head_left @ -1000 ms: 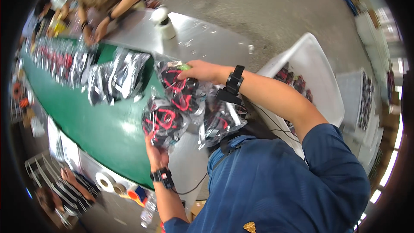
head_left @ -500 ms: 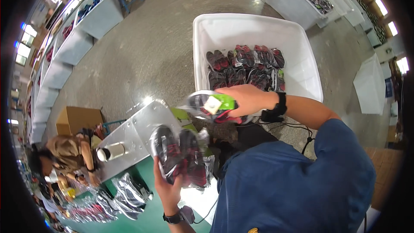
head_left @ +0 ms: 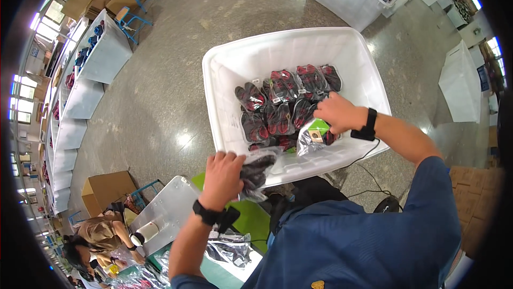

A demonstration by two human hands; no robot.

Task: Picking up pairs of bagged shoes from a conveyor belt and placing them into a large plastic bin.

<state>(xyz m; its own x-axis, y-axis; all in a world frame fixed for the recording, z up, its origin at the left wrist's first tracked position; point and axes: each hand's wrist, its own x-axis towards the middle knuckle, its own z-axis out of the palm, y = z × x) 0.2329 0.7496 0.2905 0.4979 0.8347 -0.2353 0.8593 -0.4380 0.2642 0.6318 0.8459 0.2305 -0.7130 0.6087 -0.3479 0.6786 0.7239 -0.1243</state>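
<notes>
dark bagged shoes (head_left: 257, 171) gripped in left hand (head_left: 222, 180), poking out right of it | green-tagged bag (head_left: 306, 145) gripped in right hand (head_left: 342, 114) | shoe rows (head_left: 278, 119) left of that, in big white bin (head_left: 240, 56) | metal table (head_left: 171, 206) off left hand's left | shiny grey floor (head_left: 165, 75) beyond both

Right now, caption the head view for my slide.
Left hand and right hand hold bagged shoes at a white bin containing more.
</notes>
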